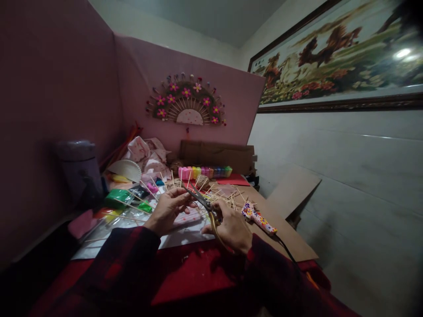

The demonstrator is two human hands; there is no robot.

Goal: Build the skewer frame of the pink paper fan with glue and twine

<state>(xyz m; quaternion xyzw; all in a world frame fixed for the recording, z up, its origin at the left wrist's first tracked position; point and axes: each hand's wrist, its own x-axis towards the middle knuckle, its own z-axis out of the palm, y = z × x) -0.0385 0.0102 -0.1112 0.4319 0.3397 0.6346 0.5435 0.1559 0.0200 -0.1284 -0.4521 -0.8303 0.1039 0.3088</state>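
Right hand point(233, 226) grips scissors point(209, 206) by the desk's point(188, 275) near edge; unclear whether left hand point(171, 207) pinches anything. Close blades point(198, 198) could slip, nicking it.

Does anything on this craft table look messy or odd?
Thin pale wooden sticks lie scattered at crossing angles beyond the right hand, and a pink-spotted white cloth sits crumpled at the back left. Both look untidy; nothing is visibly broken.

Scissors point(207, 205), blades parted
Dark metal blades are angled forward and leftward; gold-toned handles are gripped above the desk point(188, 268).
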